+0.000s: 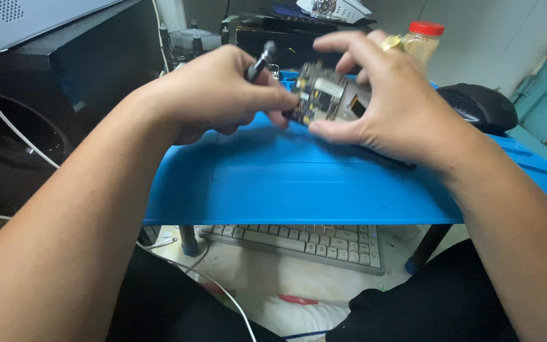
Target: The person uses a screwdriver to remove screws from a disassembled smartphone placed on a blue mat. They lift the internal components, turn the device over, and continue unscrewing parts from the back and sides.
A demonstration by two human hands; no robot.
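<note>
The right hand (387, 104) is holding a small circuit board (325, 100) above the blue tabletop (299, 183); its thumb is pressing under the board's lower edge while the fingers (349, 44) are curling over the top, so the board is sitting tilted between them; the left hand (220, 92) is gripping a thin dark tool (259, 61), fingers closed around it, with its upper end sticking up past the knuckles and its fingertips touching the board's left edge; both hands are hovering over the far half of the tabletop, not resting on it. A black mouse (481, 106) is lying on the tabletop to the right, just beyond the right wrist; a jar with a red lid (423, 39) is standing behind the right hand; a grey keyboard (299, 244) is lying lower down, beneath the tabletop's near edge; a white cable (7, 123) is running across the dark surface at the left.
</note>
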